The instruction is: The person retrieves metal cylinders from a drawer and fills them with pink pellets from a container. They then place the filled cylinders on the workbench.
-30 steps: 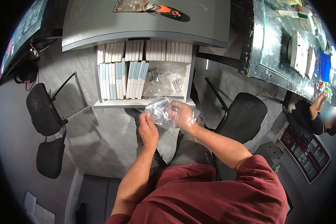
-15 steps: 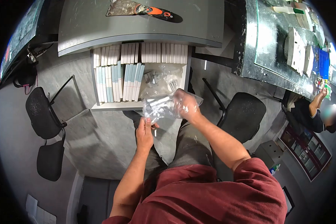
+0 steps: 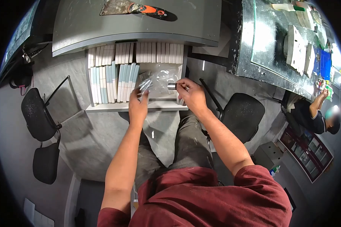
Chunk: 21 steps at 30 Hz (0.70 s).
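Note:
An open drawer point(image 3: 166, 107) holds rows of slim white and blue boxes point(image 3: 109, 84) and some clear plastic bags point(image 3: 161, 73). Over its front part, my left hand point(image 3: 138, 106) holds a crumpled clear bag point(image 3: 145, 85) between thumb and fingers. My right hand point(image 3: 192, 95) is at the drawer's right side, its thumb and fingers closed on a small dark metallic piece point(image 3: 172, 86). More pale items show partly below that hand, too hidden to make out.
A scraper with an orange and black handle point(image 3: 140, 9) lies on the grey desk point(image 3: 132, 26) above the drawer. Black chairs point(image 3: 242, 115) stand on both sides. At the right, another person point(image 3: 314, 115) sits by a glass-topped table point(image 3: 265, 45).
Both hands have moved forward over the drawer. The bag has left my right hand and is in my left, and a metallic piece now shows in my right fingers.

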Tool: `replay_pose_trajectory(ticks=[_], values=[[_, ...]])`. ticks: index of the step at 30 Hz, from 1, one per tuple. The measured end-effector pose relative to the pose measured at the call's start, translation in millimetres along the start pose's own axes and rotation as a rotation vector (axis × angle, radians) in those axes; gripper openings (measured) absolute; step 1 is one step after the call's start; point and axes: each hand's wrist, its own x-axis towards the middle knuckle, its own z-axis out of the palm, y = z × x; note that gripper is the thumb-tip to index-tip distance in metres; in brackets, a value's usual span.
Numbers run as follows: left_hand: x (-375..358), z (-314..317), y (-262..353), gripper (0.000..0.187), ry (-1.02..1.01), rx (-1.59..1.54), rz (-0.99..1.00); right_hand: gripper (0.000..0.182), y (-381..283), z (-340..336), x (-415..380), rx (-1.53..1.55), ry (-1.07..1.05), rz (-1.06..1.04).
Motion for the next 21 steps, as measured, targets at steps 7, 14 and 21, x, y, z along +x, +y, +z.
replay_pose_trajectory(ticks=[7,14,21], values=[[-38,-6,81,0.033,-0.217,-0.744,0.007,0.014,-14,20,-13,0.254,-0.06,-0.197],[-31,-14,74,0.034,-0.115,-0.738,0.105,0.016,-25,22,-11,0.437,-0.18,-0.09],[-27,-26,74,0.03,-0.056,-0.279,0.273,0.025,-26,23,-6,0.568,-0.307,0.121]])
